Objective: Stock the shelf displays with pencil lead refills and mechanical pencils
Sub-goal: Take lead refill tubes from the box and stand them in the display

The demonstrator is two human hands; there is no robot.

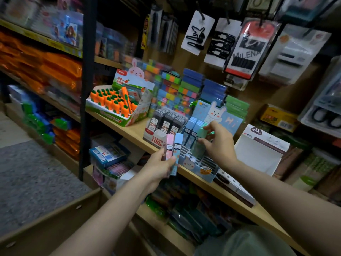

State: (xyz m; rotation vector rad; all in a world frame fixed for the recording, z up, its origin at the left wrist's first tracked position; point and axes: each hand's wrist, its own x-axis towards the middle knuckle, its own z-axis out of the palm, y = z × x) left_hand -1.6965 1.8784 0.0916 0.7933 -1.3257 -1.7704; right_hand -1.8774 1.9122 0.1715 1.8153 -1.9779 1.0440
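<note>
My left hand (162, 164) grips two lead refill cases upright, a pink one (169, 145) and a blue one (177, 150), just in front of the wooden shelf (132, 132). My right hand (218, 145) pinches a pale green refill case (200, 140) over the slots of the blue rabbit display box (201, 164). Blue and green cases stand in that box's back rows. To its left a grey display (166, 124) holds dark refill cases.
A carrot-shaped eraser display (118, 102) stands at the shelf's left. Stacks of coloured sticky notes (177, 89) fill the back. A white empty display box (258, 150) sits to the right. Hair clip cards (197, 34) hang above. A black upright post (85, 89) divides the shelving. Cardboard box edge (46, 224) lies below left.
</note>
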